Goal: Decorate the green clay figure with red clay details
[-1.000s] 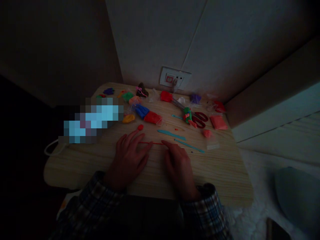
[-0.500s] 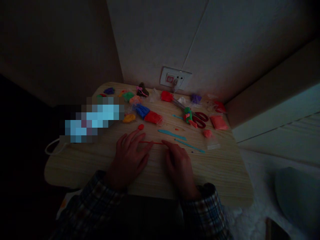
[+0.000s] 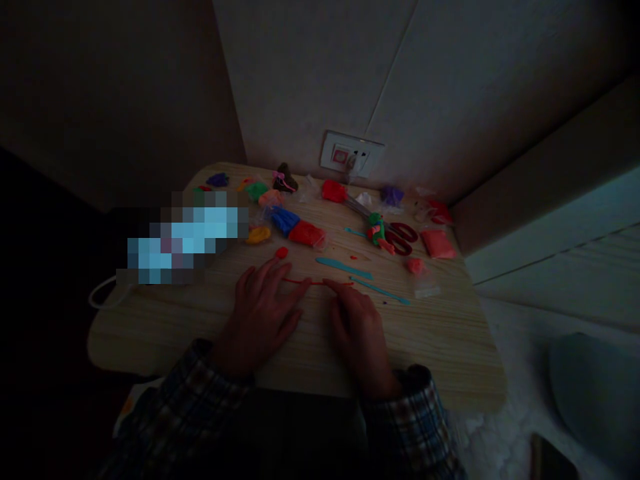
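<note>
Hand, left (image 3: pixel 260 310): palm down, fingers spread wide, one fingertip resting on the strand. Hand, right (image 3: pixel 357 327): index finger extended, its tip on the same strand; remaining fingers curled under, whether around anything cannot be told.

Strand (image 3: pixel 317 283): red, very thin, near-straight with a slight waver, matt in dim light; lying crosswise on the wooden table (image 3: pixel 450 360), running beneath both fingertips, its right end near a slim blue tool (image 3: pixel 380 291).

Red lump (image 3: pixel 281 253): small, rounded, just beyond the left fingertips; contact unclear. Flat blue tool (image 3: pixel 345 268): blade-like, behind the strand.

Farther back: red packet (image 3: pixel 306 233), against blue packet (image 3: pixel 285 222); green figure (image 3: pixel 376 230), with pink parts, against scissors (image 3: pixel 403 233), red-handled; coral packet (image 3: pixel 439 244), right.
</note>
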Motion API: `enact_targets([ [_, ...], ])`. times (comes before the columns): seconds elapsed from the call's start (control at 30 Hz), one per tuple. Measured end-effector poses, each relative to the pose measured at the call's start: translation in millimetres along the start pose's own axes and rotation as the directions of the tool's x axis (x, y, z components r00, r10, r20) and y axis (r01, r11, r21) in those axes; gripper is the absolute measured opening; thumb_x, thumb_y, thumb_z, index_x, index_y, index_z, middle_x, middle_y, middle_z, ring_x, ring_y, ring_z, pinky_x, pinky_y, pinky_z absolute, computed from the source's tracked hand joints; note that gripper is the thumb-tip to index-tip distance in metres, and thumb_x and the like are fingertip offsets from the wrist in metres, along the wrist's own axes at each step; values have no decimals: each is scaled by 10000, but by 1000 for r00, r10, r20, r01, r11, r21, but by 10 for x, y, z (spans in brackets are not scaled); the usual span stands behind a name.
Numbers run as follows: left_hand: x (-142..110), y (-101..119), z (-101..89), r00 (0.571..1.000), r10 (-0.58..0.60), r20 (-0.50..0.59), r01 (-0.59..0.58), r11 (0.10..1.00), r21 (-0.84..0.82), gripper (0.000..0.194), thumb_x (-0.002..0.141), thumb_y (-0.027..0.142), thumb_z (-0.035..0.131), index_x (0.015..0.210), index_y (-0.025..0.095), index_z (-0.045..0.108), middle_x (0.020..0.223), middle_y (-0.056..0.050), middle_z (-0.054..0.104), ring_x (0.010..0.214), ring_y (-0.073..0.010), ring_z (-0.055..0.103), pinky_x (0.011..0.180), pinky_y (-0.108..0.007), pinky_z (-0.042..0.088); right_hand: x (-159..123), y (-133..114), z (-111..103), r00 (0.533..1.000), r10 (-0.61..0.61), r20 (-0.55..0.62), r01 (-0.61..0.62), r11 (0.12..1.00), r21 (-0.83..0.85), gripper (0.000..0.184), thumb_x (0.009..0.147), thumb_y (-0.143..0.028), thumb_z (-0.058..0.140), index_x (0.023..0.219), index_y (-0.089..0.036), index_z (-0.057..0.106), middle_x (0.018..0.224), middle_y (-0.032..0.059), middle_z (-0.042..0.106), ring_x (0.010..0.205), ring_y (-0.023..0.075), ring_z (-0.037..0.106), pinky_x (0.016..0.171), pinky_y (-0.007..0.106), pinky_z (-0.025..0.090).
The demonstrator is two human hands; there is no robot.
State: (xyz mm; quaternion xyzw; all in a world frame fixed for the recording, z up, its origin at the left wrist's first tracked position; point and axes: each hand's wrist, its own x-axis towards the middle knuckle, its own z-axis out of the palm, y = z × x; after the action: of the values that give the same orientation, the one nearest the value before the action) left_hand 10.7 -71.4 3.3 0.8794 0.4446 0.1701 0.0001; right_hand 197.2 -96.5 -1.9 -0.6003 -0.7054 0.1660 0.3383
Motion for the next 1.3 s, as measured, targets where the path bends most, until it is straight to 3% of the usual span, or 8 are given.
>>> enact_targets([
  [0.2, -1, 8, -18, 997, 33, -64, -34, 999, -14, 307, 951, 234, 514, 1209, 221, 679, 1360, -205, 541, 1313, -407, 456, 1022, -646, 384, 2, 4, -10, 1000, -6, 10, 7, 1000, -14, 360, 926, -141, 407, 1195, -163, 646, 1083, 113, 738, 962, 246, 676, 867, 428, 536],
  [0.43, -1, 2, -11, 1000, 14, -22, -15, 1000, -11, 372, 946, 236, 514, 1301, 202, 622, 1402, -234, 495, 1330, -434, 429, 1012, -672, 380, 12, -6, -9, 999, -26, 36, 28, 998, -60, 380, 919, -112, 400, 1209, -99, 646, 1098, 153, 725, 969, 274, 660, 866, 454, 518],
  [0.6, -6, -2, -47, 997, 24, -67, -25, 1000, -16, 376, 934, 211, 522, 1301, 191, 603, 1396, -206, 513, 1320, -401, 446, 1015, -634, 414, 10, -13, -8, 996, -43, 82, 53, 992, -115, 408, 905, -99, 421, 1238, -149, 651, 1043, 124, 715, 963, 266, 632, 856, 435, 492],
  [0.83, -51, -23, -127, 953, -184, -239, 177, 983, -52, 283, 929, 164, 516, 1181, 188, 642, 1228, -148, 646, 1239, -355, 536, 1000, -574, 483, 6, -13, -26, 993, -37, 116, 58, 982, -182, 425, 895, -87, 448, 1256, -160, 659, 891, 99, 672, 826, 246, 601, 749, 389, 462],
  [1.03, -67, -28, -133, 950, -182, -255, 188, 982, -1, 191, 921, 172, 543, 1051, 177, 684, 1223, -151, 645, 1222, -384, 544, 961, -603, 501, 19, -31, -16, 991, -34, 126, 62, 973, -221, 455, 894, -97, 445, 1311, -149, 622, 883, 99, 662, 827, 254, 596, 746, 401, 449],
  [1.3, -41, -20, -105, 982, -103, -159, 115, 991, 64, 250, 932, 196, 535, 1143, 208, 669, 1340, -173, 569, 1284, -417, 481, 960, -635, 460, 13, -18, -21, 994, -24, 108, 35, 995, -98, 448, 920, -107, 391, 1322, -126, 589, 974, 111, 710, 888, 258, 631, 782, 417, 471],
])
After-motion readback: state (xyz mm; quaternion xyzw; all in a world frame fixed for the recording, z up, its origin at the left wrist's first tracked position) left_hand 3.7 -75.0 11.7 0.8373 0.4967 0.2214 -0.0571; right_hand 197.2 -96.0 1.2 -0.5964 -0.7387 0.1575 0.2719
